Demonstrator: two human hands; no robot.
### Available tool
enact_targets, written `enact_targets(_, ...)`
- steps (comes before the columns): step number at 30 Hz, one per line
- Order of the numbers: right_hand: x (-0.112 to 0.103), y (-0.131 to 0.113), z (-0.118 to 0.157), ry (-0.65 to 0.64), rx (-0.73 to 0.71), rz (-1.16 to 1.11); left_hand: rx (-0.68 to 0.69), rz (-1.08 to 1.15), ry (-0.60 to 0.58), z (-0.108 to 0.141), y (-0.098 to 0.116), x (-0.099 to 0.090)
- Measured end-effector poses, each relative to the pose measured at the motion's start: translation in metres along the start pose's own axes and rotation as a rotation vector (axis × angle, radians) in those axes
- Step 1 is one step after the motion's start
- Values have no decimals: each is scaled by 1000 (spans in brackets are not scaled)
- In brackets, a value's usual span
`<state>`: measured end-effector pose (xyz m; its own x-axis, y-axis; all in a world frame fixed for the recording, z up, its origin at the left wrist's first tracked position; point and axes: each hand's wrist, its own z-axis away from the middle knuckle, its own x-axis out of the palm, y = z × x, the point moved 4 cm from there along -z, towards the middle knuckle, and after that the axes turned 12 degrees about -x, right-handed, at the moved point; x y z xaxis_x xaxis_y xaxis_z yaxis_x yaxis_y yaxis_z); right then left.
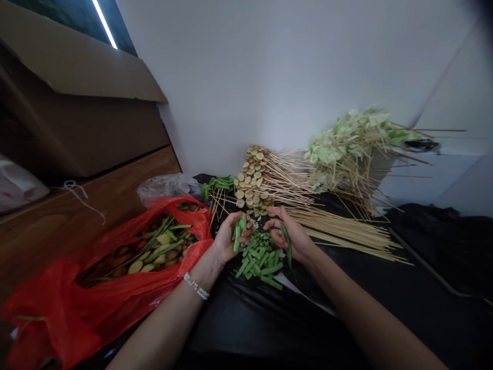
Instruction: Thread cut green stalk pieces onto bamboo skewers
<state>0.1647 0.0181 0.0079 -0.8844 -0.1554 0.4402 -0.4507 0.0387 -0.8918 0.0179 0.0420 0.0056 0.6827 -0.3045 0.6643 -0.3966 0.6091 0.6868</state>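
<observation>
My left hand [226,237], with a beaded bracelet at the wrist, is closed around a few cut green bean pieces [238,234]. Facing it, my right hand [292,234] has its fingers curled and a longer green bean [286,240] held against the thumb side. Below and between both hands lies a pile of cut green beans [262,258] on black plastic. Just beyond my fingertips are potato slices [252,180] threaded on skewers. A smaller bunch of skewered green beans [220,184] lies to their left.
At left, a red plastic bag [154,293] holds vegetable scraps and slices. Bare bamboo skewers [350,231] lie to the right. Behind them, skewered cabbage leaves [346,141] stand in a container against the white wall. A cardboard box [96,123] stands at back left.
</observation>
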Motion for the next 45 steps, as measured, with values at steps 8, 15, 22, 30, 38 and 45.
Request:
enact_targets(8,7,6,8,-61,1,238,121,-648,227,-3,-18,7)
enact_targets(15,10,17,10,-162,-107,450,208,-793,241,-5,-23,7)
enact_targets(22,-1,8,3,-235,-40,366,239,-665,269,1,-12,8)
enact_targets(30,-6,0,-3,-340,-253,821,332,-840,354,1,-2,2)
enact_targets(38,4,-5,7,-322,-611,1438,443,-964,378,3,3,3)
enact_targets(45,17,0,16,-273,-852,1538,151,-486,229,0,-8,3)
